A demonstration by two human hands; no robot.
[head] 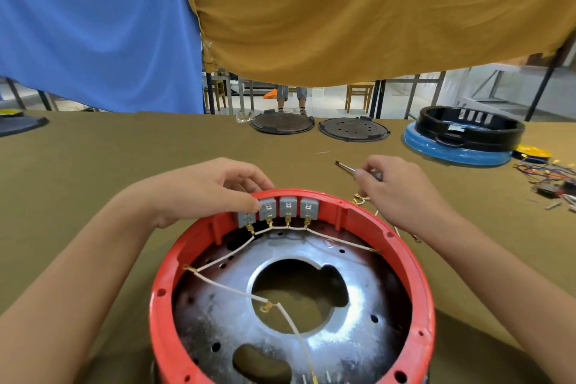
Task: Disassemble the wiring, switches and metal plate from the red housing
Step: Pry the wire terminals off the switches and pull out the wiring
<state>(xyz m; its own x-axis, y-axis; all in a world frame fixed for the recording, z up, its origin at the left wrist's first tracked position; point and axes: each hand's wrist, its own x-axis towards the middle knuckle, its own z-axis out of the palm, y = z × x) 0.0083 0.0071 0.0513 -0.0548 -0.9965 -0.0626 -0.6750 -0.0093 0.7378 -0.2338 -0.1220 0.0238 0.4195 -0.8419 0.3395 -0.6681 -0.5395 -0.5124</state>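
Note:
The round red housing (414, 262) stands open side up in front of me. A silver metal plate (358, 330) with a large centre hole lies inside it. Several grey switches (288, 207) line the far inner wall, joined by white wires (336, 238) with brass terminals; another white wire (230, 287) crosses the plate. My left hand (215, 187) grips the far rim, thumb pressing on the leftmost switches. My right hand (396, 187) holds a screwdriver (346, 166) just beyond the rim, tip pointing away to the left.
The olive table cloth (124, 165) stretches around. Two dark round plates (282, 123) (353, 129) lie at the far edge. A black housing on a blue ring (467, 131) sits far right, with loose coloured wires (545, 174) beside it. A person's legs (291, 96) show beyond the table.

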